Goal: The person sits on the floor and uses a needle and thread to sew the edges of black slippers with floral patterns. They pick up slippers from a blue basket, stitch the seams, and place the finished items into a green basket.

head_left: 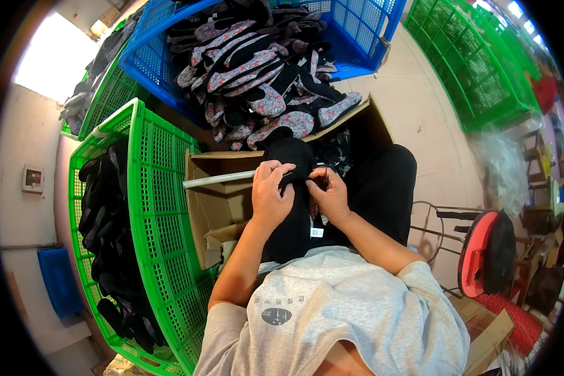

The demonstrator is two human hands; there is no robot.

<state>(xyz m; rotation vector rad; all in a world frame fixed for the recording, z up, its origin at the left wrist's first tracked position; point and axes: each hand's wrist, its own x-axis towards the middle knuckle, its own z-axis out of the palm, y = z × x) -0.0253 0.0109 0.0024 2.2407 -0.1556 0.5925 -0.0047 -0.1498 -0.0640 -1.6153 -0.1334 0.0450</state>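
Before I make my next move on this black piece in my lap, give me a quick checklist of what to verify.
1. Left hand gripping the black fabric piece: ok.
2. Right hand pinching its edge: ok.
3. Small tool in the right fingers: cannot tell.
4. Cardboard box open beside the left knee: ok.
5. Green crate of black pieces on the left: ok.

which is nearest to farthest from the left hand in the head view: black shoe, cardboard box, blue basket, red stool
1. black shoe, held in the left hand
2. cardboard box, just below and left of it
3. blue basket, up ahead
4. red stool, far right
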